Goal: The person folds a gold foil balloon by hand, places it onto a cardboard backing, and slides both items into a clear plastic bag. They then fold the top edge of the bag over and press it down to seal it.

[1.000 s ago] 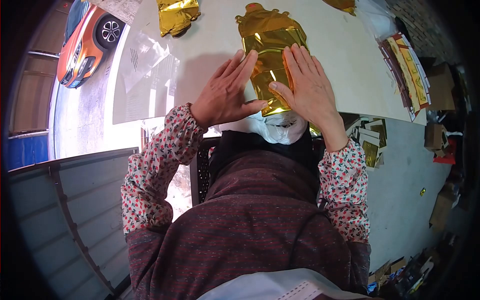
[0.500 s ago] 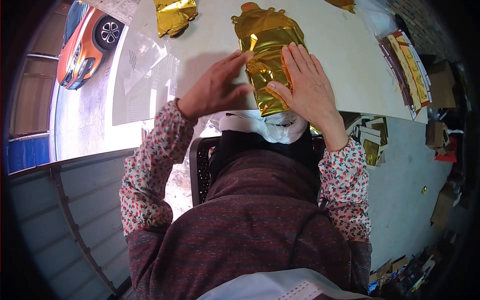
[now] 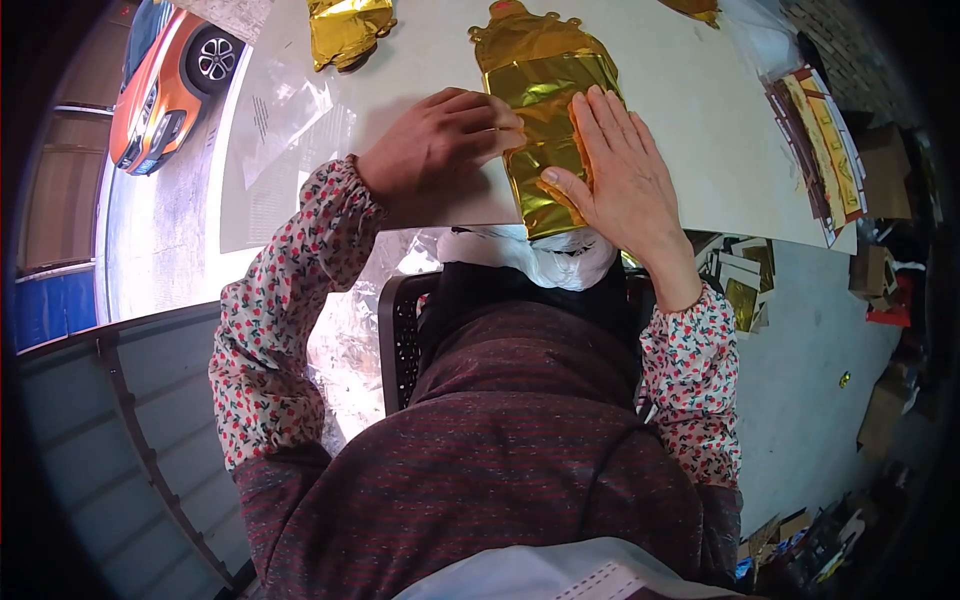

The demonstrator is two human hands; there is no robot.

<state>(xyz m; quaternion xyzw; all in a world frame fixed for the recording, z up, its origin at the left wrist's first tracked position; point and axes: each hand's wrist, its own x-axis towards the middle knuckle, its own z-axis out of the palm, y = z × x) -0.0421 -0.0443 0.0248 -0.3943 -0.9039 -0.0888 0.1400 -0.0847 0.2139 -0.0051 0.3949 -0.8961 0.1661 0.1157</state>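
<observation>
Two hands work one gold foil balloon that lies flat on the white table, near its front edge and right ahead of us, its narrow top pointing away. Our right hand lies open and flat on the balloon's right half, fingers spread, thumb out across the foil; it presses rather than grips. Our left hand is curled, fingers bent onto the balloon's left edge; we cannot tell whether it pinches the foil or only pushes on it. We can read no print on the balloon itself. Another crumpled gold foil sits at the far left of the table, well apart. Clear plastic sheets lie left of our hands, with small dark print too fine to read. At the table's right end a stack of cards in red and gold shows markings we cannot make out. Below the table's edge a white bag rests just beneath the balloon. Off to the left stands an orange car.
</observation>
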